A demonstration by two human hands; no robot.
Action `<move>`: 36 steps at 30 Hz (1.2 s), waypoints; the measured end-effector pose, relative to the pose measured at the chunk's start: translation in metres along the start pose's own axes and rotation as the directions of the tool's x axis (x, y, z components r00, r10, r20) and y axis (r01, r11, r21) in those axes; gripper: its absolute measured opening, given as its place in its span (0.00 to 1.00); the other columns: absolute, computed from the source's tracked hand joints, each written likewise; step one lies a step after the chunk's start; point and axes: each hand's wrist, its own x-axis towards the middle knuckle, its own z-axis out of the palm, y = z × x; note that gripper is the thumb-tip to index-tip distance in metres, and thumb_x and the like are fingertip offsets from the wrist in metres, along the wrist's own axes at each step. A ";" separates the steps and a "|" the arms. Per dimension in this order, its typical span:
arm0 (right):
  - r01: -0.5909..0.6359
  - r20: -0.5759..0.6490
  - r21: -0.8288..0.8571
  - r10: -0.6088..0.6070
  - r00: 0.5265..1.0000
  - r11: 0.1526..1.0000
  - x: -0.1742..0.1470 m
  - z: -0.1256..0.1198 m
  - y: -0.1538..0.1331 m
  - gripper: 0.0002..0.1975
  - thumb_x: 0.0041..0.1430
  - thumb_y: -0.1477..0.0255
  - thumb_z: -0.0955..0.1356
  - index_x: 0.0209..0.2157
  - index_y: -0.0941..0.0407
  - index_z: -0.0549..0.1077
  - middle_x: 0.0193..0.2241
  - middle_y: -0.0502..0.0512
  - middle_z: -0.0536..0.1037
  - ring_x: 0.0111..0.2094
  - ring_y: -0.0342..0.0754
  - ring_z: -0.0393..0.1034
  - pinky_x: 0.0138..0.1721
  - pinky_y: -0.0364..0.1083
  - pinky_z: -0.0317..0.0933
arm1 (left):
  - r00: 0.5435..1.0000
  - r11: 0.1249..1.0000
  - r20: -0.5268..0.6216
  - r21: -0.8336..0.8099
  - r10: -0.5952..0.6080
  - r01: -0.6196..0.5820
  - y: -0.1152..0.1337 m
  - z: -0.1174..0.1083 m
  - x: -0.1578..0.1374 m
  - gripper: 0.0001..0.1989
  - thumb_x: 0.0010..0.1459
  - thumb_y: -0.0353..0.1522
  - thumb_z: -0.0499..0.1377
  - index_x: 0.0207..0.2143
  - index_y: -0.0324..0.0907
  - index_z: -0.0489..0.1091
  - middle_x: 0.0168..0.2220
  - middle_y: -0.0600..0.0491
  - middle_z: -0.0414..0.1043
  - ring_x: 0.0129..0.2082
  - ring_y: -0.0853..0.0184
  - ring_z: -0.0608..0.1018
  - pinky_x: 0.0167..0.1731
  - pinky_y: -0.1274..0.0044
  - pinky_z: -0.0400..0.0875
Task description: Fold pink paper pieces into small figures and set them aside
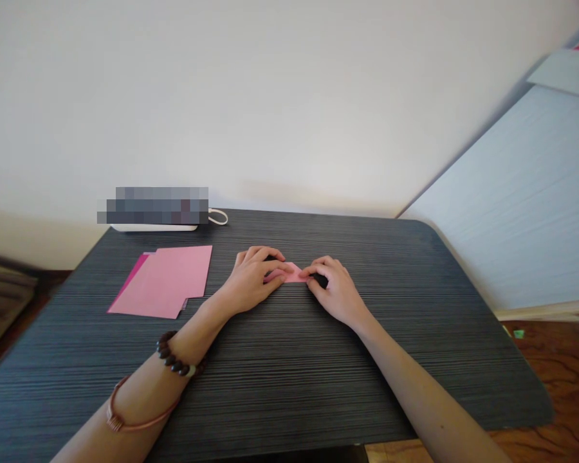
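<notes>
Head view. A pair of bare hands works at a small piece of pink paper (294, 275) near the middle of a dark, streaked table (289, 386). The left hand (255, 276) has its fingers bent and drawn in, with thumb and fingertips on the left part of the paper; the right hand (332, 289) pinches its right end narrowly between thumb and forefinger. The paper lies low between the hands, its far edge slanting; how it is layered beneath the fingers cannot be told.

To the left lie pink sheets (168, 280), flat and overlapping, with a magenta sheet (137, 273) showing at their left edge. Beyond them, at the far left of the table, stands a blurred-out object with a white base (154, 227), and a white loop of cord (218, 217) beside it. A beaded bracelet (174, 363) circles the left wrist.

The step in hand appears to be folding or creasing the small piece. The next move would seem to call for a steady left hand and careful fingertip pressure from the right along the edge.
</notes>
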 end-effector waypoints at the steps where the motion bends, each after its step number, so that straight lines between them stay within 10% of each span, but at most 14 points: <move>1: 0.001 0.010 0.014 -0.001 1.000 1.000 0.001 -0.001 0.001 0.10 0.55 0.76 0.64 0.35 0.51 0.76 0.37 0.53 0.72 0.41 0.48 0.64 0.45 0.51 0.57 | 1.000 1.000 0.001 -0.001 0.002 -0.002 0.000 0.000 0.000 0.12 0.60 0.37 0.52 0.44 0.56 0.72 0.48 0.55 0.66 0.51 0.59 0.62 0.49 0.65 0.54; 12: 0.023 0.028 0.123 -0.027 0.999 0.992 0.002 -0.007 0.011 0.17 0.52 0.84 0.60 0.35 0.52 0.74 0.38 0.53 0.71 0.42 0.47 0.65 0.46 0.50 0.59 | 1.000 1.000 0.002 -0.011 0.019 -0.019 -0.003 -0.001 0.000 0.12 0.60 0.36 0.51 0.43 0.55 0.72 0.48 0.55 0.66 0.50 0.60 0.64 0.49 0.64 0.55; 23: 0.080 -0.095 -0.119 -0.092 0.991 0.990 -0.006 0.006 0.000 0.13 0.57 0.65 0.65 0.44 0.51 0.71 0.44 0.57 0.69 0.44 0.53 0.64 0.46 0.54 0.59 | 0.997 0.999 -0.065 -0.004 0.045 -0.046 0.009 0.000 -0.003 0.18 0.60 0.37 0.51 0.53 0.47 0.63 0.53 0.52 0.66 0.52 0.59 0.63 0.51 0.65 0.57; 36: 0.093 -0.162 0.156 -0.068 0.985 0.983 -0.006 -0.001 0.000 0.07 0.55 0.70 0.67 0.37 0.53 0.70 0.33 0.50 0.73 0.31 0.44 0.66 0.36 0.46 0.61 | 0.994 0.949 -0.099 -0.306 0.050 -0.078 0.012 0.002 0.001 0.09 0.59 0.33 0.54 0.41 0.43 0.70 0.36 0.53 0.72 0.35 0.68 0.72 0.36 0.76 0.65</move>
